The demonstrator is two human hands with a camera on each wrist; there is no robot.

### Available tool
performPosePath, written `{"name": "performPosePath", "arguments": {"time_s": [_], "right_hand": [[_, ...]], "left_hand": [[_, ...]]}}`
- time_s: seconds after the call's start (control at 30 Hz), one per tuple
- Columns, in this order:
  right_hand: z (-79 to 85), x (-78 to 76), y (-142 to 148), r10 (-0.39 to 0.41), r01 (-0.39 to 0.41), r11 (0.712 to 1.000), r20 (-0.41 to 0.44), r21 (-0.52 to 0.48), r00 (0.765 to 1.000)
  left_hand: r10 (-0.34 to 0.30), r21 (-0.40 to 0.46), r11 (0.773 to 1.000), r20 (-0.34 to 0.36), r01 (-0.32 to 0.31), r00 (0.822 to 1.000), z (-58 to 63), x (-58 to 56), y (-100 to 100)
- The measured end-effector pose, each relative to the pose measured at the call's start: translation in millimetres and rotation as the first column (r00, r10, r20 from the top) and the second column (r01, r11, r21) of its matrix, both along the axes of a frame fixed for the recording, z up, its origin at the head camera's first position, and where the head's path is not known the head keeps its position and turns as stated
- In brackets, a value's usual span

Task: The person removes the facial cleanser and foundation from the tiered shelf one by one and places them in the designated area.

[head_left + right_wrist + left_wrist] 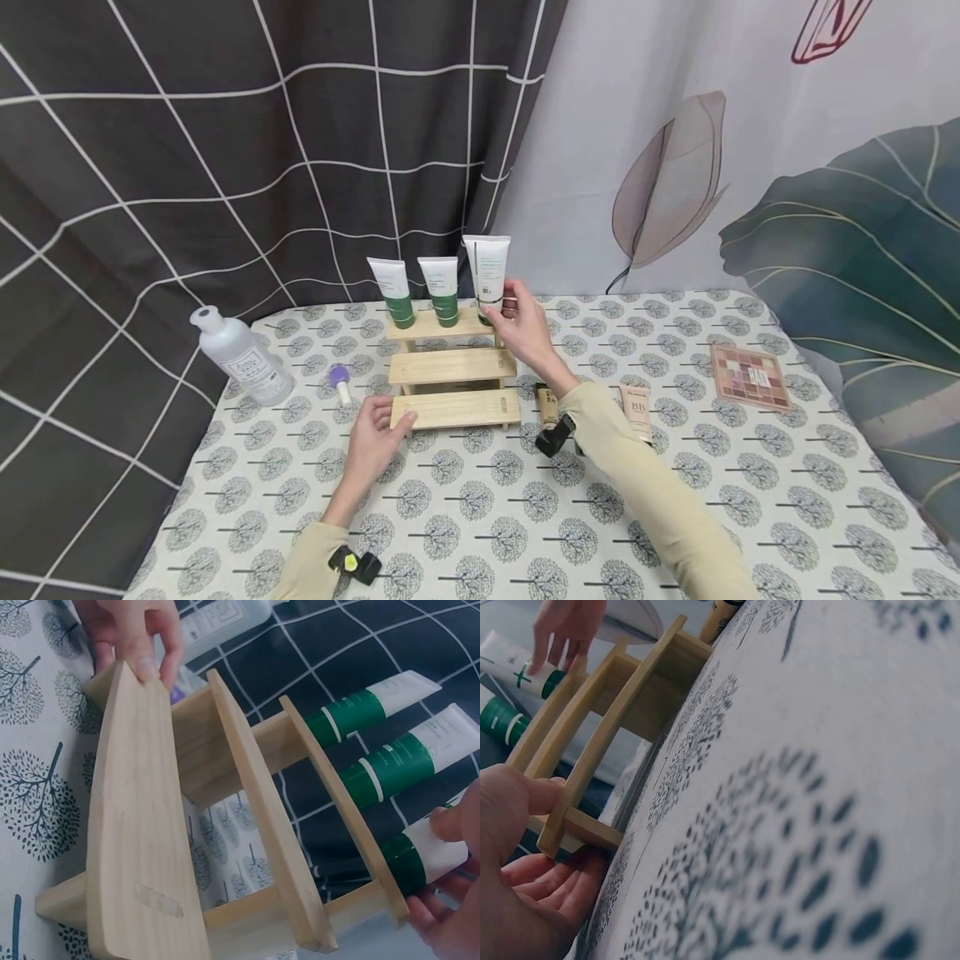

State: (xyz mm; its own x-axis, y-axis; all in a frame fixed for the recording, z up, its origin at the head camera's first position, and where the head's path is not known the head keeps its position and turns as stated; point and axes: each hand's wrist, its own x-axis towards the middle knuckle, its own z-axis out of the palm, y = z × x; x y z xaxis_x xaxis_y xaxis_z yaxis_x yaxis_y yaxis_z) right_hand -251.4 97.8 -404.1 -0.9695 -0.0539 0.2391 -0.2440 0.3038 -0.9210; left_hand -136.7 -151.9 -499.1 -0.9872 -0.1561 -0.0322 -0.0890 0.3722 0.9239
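Note:
A three-step wooden display rack (453, 367) stands on the patterned cloth. My left hand (372, 440) grips the left end of its lowest step, thumb on top and fingers underneath in the left wrist view. On the top step, at the right end, stands a white and green squeeze tube (487, 265), cap down. My right hand (525, 332) holds this tube low down, with the thumb across its front. Two similar tubes, a middle one (441, 283) and a left one (392, 287), stand upright beside it on the same step.
Left of the rack are a pump-less white bottle (251, 360) and a small purple-headed item (340, 379). A tan tube (549, 408) and a pink BB cream tube (637, 410) lie by my right forearm. An eyeshadow palette (750, 377) lies far right. Curtains hang behind.

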Motion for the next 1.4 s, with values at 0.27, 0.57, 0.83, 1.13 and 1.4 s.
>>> {"name": "performPosePath", "arguments": {"time_s": [0.27,0.57,0.83,1.13,1.4], "right_hand": [[-4.5,3.2,5,0.021,-0.023,0.997,-0.017,-0.067,1.000],[0.7,3.6,24,-0.041,0.042,0.995,0.010,-0.094,0.999],[2.9,2.4,50,-0.101,0.101,0.995,0.016,-0.013,0.995],[-10.8,1.6,72,-0.130,0.121,0.991,0.156,0.064,0.979],[-24.8,5.5,82,-0.199,0.165,0.969,0.191,0.182,0.961]], "left_hand": [[0.001,0.005,1.000,0.001,-0.001,1.000,-1.9,-0.8,-1],[0.010,0.010,1.000,0.007,-0.010,1.000,-2.2,1.3,-2],[0.005,0.020,1.000,0.012,-0.005,1.000,-1.9,0.9,-2],[0.000,0.024,1.000,0.011,0.000,1.000,-1.3,-2.2,-2],[0.003,0.023,1.000,0.017,-0.003,1.000,-2.3,-0.6,-2]]}}
